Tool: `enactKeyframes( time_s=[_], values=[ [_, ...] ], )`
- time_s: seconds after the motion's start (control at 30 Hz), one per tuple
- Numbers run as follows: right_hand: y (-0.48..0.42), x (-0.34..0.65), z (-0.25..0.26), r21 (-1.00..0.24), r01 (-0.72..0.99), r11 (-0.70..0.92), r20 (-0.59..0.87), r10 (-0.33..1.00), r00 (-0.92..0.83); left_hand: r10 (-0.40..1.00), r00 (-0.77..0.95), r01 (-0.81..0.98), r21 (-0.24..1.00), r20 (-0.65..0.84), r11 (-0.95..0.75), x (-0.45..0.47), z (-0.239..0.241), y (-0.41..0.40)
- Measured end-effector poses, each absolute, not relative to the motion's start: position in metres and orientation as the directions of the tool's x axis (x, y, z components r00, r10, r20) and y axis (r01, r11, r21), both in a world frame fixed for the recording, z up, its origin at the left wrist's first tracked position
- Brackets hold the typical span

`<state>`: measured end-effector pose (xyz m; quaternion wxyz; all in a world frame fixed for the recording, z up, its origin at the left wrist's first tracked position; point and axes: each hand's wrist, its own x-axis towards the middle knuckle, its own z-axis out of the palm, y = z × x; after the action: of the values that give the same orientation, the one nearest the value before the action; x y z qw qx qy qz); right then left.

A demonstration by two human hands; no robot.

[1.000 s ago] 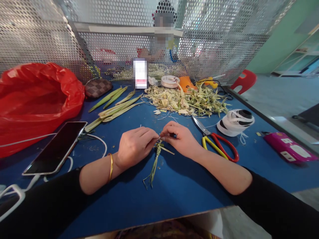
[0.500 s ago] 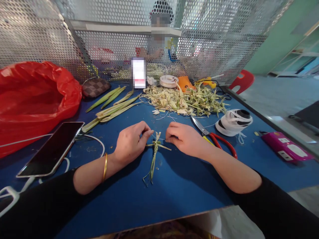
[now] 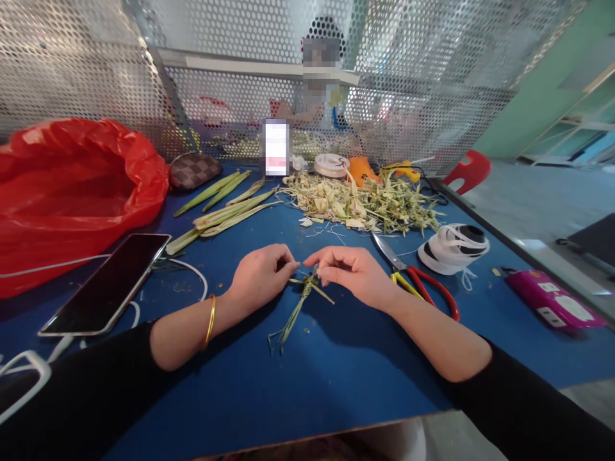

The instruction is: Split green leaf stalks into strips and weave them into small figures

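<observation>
Our left hand (image 3: 262, 276) sits just left of the frame's centre, fingers curled in, thumb and forefinger pinched on the top end of a small woven leaf piece (image 3: 298, 301). A gold bangle (image 3: 211, 320) rings that wrist. Our right hand (image 3: 353, 272) meets it fingertip to fingertip, also nearly closed, pinching the same top end from the right. The piece lies on the blue table (image 3: 336, 371) at mid-frame, its loose green tails trailing toward the lower left.

Just right of our right hand lie red-and-yellow-handled scissors (image 3: 418, 282), and beyond them a roll of white cord (image 3: 454, 246). At the right edge is a pink power strip (image 3: 552, 298) — its white labels are too small to read. A heap of leaf trimmings (image 3: 365, 202) fills the upper middle, with long leaf strips (image 3: 225, 208) to its left. A dark-screened smartphone (image 3: 108, 282) lies at the left, cable attached — above it a red plastic bag (image 3: 72, 186) and a checkered pouch (image 3: 195, 169).
</observation>
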<state>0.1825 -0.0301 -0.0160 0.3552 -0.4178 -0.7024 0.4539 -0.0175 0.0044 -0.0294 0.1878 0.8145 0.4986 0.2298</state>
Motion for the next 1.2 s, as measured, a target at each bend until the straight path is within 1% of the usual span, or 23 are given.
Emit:
enactKeyframes(
  time_s=[0.07, 0.13, 0.2, 0.23, 0.3, 0.4, 0.47, 0.57, 0.7, 0.83, 0.93, 1.03, 1.1, 1.2],
  values=[
    [-0.031, 0.179, -0.021, -0.978, 0.143, 0.154, 0.072, 0.883, -0.464, 0.913, 0.380, 0.658, 0.651, 0.148, -0.379, -0.017, -0.030, 0.005],
    [-0.030, 0.177, -0.024, -0.993, 0.074, 0.087, 0.040, 0.872, -0.489, 0.927, 0.357, 0.538, 0.786, 0.114, -0.304, -0.016, -0.029, 0.006],
    [-0.029, 0.177, -0.027, -0.997, 0.053, 0.062, 0.030, 0.881, -0.473, 0.931, 0.358, 0.366, 0.908, 0.066, -0.205, -0.015, -0.027, 0.006],
    [-0.029, 0.177, -0.027, -0.997, 0.056, 0.062, 0.029, 0.886, -0.462, 0.925, 0.379, 0.280, 0.949, 0.030, -0.146, -0.015, -0.026, 0.006],
    [-0.028, 0.177, -0.027, -0.995, 0.075, 0.071, 0.029, 0.890, -0.455, 0.886, 0.462, 0.143, 0.989, -0.033, -0.037, -0.015, -0.023, 0.005],
    [-0.028, 0.177, -0.027, -0.989, 0.108, 0.106, 0.045, 0.886, -0.461, 0.810, 0.583, 0.060, 0.997, -0.065, 0.037, -0.014, -0.021, 0.003],
    [-0.028, 0.176, -0.026, -0.983, 0.123, 0.136, 0.063, 0.880, -0.470, 0.794, 0.605, 0.051, 0.998, -0.063, 0.040, -0.013, -0.021, 0.001],
    [-0.030, 0.176, -0.026, -0.970, 0.168, 0.174, 0.073, 0.873, -0.482, 0.810, 0.584, 0.101, 0.995, -0.051, -0.011, -0.010, -0.022, 0.000],
    [-0.032, 0.174, -0.025, -0.945, 0.277, 0.175, 0.023, 0.879, -0.477, 0.830, 0.556, 0.218, 0.970, -0.032, -0.109, -0.009, -0.024, -0.001],
    [-0.033, 0.172, -0.024, -0.930, 0.323, 0.177, 0.007, 0.885, -0.466, 0.842, 0.537, 0.270, 0.954, -0.040, -0.127, -0.009, -0.024, 0.000],
    [-0.033, 0.171, -0.024, -0.930, 0.321, 0.179, 0.019, 0.895, -0.445, 0.840, 0.538, 0.242, 0.967, -0.067, -0.078, -0.008, -0.023, 0.000],
    [-0.031, 0.171, -0.028, -0.948, 0.280, 0.154, 0.025, 0.910, -0.414, 0.850, 0.519, 0.200, 0.980, -0.089, -0.019, -0.009, -0.021, -0.001],
    [-0.030, 0.170, -0.030, -0.961, 0.248, 0.125, 0.016, 0.916, -0.400, 0.884, 0.463, 0.186, 0.982, -0.062, -0.029, -0.009, -0.020, -0.002],
    [-0.030, 0.166, -0.034, -0.962, 0.242, 0.126, 0.010, 0.903, -0.429, 0.926, 0.374, 0.147, 0.983, 0.044, -0.106, -0.008, -0.022, -0.002]
  ],
)
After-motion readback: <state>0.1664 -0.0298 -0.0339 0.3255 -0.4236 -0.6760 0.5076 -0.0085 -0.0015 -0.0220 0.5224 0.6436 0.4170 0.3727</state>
